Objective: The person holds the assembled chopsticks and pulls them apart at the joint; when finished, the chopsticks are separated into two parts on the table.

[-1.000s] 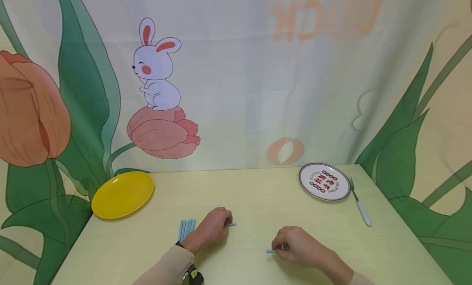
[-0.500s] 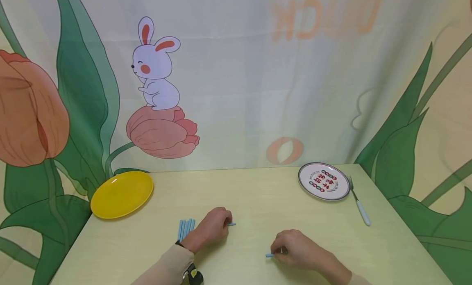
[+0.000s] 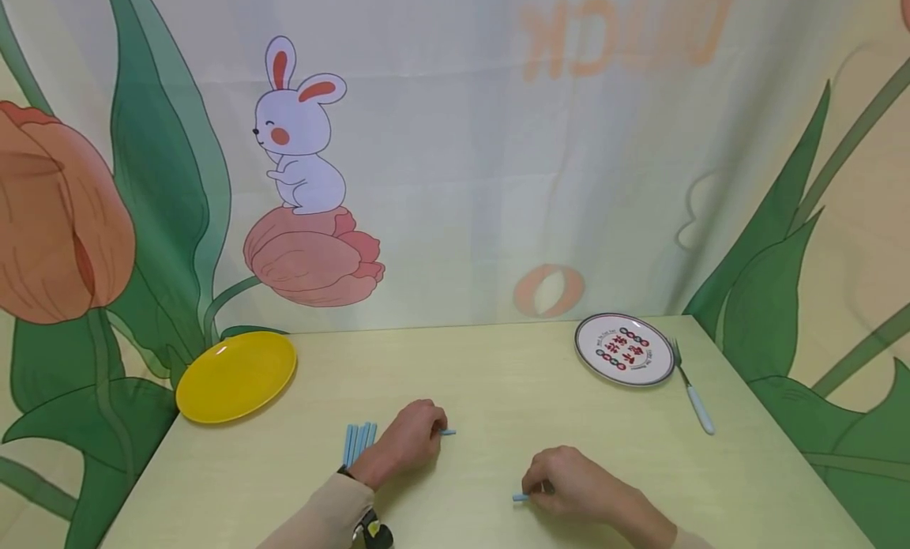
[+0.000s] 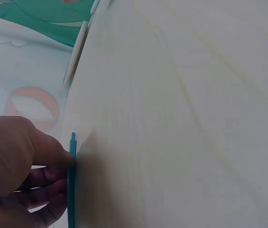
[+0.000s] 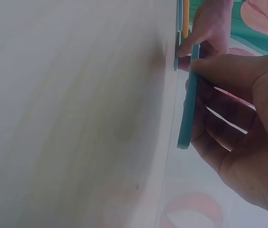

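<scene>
Near the middle of the table my left hand (image 3: 412, 437) pinches a thin blue stick (image 4: 71, 190) between thumb and fingers, close over the tabletop. One short end of that stick sticks out past the fingertips in the head view. Nearer to me and to the right, my right hand (image 3: 572, 482) pinches a second blue stick (image 5: 188, 104), whose tip points left in the head view. In the right wrist view this stick stands apart from the table surface. Several matching blue sticks (image 3: 359, 442) lie side by side left of my left wrist, partly hidden by it.
A yellow plate (image 3: 237, 377) sits at the table's back left. At the back right is a white plate (image 3: 657, 369) with red print, and a fork (image 3: 700, 408) with a pale handle lies beside it. A printed curtain (image 3: 455, 154) hangs behind the table.
My right hand has moved slightly toward me with its blue stick. The left hand and its stick have stayed in place.
</scene>
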